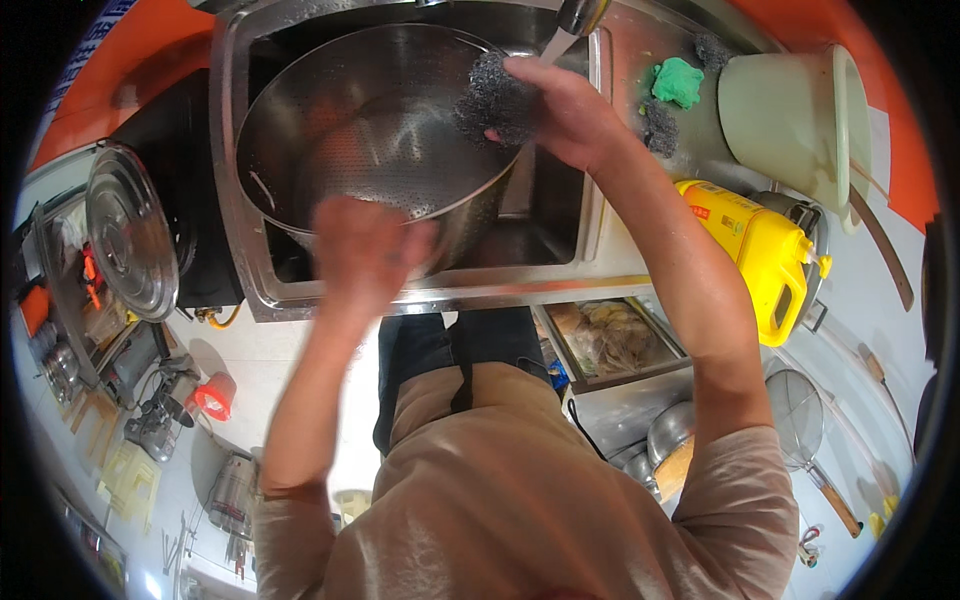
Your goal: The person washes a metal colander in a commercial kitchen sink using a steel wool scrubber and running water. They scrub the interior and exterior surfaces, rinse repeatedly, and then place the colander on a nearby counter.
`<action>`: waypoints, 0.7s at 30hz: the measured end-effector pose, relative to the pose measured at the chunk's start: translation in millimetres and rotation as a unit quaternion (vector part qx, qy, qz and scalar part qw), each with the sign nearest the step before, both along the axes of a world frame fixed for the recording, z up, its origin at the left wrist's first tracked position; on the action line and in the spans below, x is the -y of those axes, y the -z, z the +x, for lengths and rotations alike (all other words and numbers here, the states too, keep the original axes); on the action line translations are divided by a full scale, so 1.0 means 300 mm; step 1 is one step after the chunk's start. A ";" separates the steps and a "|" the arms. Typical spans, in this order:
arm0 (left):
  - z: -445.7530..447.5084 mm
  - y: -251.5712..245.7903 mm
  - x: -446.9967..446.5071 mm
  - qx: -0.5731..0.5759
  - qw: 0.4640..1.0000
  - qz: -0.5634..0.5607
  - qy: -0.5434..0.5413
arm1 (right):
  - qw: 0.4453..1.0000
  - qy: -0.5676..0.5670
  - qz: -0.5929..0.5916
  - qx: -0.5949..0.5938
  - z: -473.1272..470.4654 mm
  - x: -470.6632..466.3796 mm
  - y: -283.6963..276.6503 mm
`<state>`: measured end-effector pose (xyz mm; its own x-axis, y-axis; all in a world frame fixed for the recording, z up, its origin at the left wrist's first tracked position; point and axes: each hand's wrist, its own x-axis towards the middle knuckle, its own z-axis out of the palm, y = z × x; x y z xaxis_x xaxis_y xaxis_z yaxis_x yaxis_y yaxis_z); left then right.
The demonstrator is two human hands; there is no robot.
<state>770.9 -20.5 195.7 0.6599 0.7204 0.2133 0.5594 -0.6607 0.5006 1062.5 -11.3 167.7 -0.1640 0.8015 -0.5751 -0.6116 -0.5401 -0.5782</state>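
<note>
A large perforated metal basin (360, 142) stands tilted in the stainless steel sink (262, 296). Blurred, my left hand (367, 244) is at the basin's near rim; whether its fingers grip the rim is unclear. My right hand (562, 112) holds a dark steel wool scourer (495, 101) over the basin's right rim. Just above that hand, water runs from the faucet (581, 15).
Right of the sink lie a green cloth (677, 82), more steel wool (660, 129), a pale green bucket (780, 124) and a yellow plastic jug (750, 247). A glass lid (133, 232) stands at the left. Below the counter, an open drawer (611, 337) holds bagged items.
</note>
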 end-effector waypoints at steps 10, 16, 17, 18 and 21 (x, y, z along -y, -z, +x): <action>0.064 0.037 -0.014 0.076 0.992 0.016 0.096 | 0.998 -0.054 -0.014 -0.012 0.026 -0.028 -0.042; 0.041 0.011 -0.029 0.027 0.999 0.002 0.018 | 0.992 0.030 -0.054 0.108 0.025 -0.060 -0.039; 0.067 0.011 -0.006 0.044 0.998 0.025 0.023 | 0.994 -0.011 -0.046 0.095 0.018 -0.063 -0.034; 0.085 0.003 0.018 0.030 0.998 -0.027 0.043 | 0.996 -0.051 0.002 0.079 0.001 -0.059 -0.027; 0.159 -0.025 0.044 0.139 0.950 -0.242 -0.143 | 0.976 -0.090 -0.024 0.195 -0.042 -0.048 -0.018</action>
<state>818.5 -33.7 203.2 0.3896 0.9195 -0.0514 0.4830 -0.1565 0.8615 1049.8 3.2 173.0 -0.0599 0.7499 -0.6588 -0.2424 -0.6512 -0.7192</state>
